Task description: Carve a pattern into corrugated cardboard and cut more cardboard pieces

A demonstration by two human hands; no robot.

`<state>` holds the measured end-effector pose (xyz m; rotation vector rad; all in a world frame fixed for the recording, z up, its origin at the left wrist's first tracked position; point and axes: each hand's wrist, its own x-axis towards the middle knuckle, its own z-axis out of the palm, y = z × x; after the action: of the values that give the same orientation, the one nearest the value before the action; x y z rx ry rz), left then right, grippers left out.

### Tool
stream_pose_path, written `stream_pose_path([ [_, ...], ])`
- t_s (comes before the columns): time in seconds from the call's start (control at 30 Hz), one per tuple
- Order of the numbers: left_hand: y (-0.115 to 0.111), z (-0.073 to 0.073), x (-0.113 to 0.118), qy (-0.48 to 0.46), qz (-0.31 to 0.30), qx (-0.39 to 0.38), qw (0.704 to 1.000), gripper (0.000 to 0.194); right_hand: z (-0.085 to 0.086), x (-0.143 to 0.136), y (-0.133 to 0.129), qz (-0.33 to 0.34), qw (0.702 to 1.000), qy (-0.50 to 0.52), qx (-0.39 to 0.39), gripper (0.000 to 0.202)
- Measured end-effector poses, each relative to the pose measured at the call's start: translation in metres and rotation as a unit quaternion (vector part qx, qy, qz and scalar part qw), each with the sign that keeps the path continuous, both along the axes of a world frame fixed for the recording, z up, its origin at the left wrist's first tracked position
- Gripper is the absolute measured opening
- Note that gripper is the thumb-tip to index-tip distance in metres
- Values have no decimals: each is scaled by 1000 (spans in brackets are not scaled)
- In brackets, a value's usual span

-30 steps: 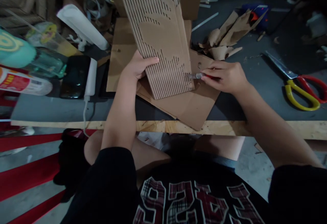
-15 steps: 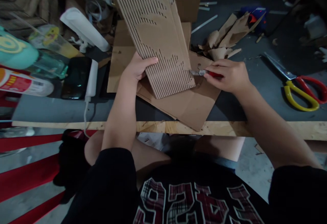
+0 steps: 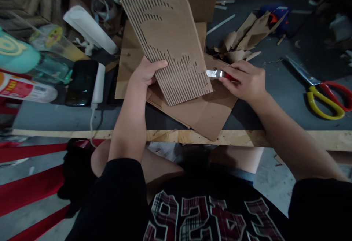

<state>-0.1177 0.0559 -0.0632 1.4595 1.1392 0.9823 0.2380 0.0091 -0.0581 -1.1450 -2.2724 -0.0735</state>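
"Seen from the head view, where's the cardboard panel [image 3: 167, 43]?"

"Over the middle of the desk [image 3: 249, 120], above some flat cardboard sheets [image 3: 210, 118]; whether its near end rests on them, I can't tell from here."

"And which way does it point?"

"Its long axis runs away from the person, leaning a little to their left; the far end goes out of sight at the top, and the near end comes down toward the desk's front edge, slightly to the right; the ridges follow that same length, with smooth patches breaking them up along the right side."

"What about the hands?"

"The left hand [image 3: 147, 72] grips the panel's left edge, thumb laid across the ridged face; the right hand [image 3: 244, 79] is closed round the red handle of a knife [image 3: 215, 73]; its blade points left, tip right by the panel's right edge; touching or just short of it, I can't say."

"Anything beside them?"

"Scissors [image 3: 315, 82] to the right, blades pointing away and leftward; torn cardboard strips [image 3: 251, 34] lie beyond the right hand."
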Motion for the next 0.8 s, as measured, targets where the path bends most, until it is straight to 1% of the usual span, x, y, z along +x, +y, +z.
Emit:
stream_pose_path([
  [0.13,-3,-1,2,15,4,-2,1000,75,-1,-4,-2,-19,1000,-6,24,44],
  [0.23,-3,-1,4,17,23,-3,1000,72,-2,-6,-5,-30,999,-7,28,43],
  [0.37,-3,-1,4,41,18,-31,999,74,-4,-12,-8,-50,998,6,25,41],
  [0.47,-2,-4,3,26,21,-29,999,74,-5,-15,-9,-68,997,25,28,42],
  [0.53,-1,-7,2,15,22,-17,1000,70,-5,-15,-9,-72,997,33,26,43],
  [0.63,0,-10,1,7,21,-26,999,66,-5,-14,-9,-72,997,32,18,45],
  [0.73,-1,-9,0,-9,33,-47,998,64,-3,-16,-12,-72,997,27,23,45],
  [0.8,-2,-6,1,-16,34,-46,998,64,1,-18,-14,-73,997,26,31,44],
])
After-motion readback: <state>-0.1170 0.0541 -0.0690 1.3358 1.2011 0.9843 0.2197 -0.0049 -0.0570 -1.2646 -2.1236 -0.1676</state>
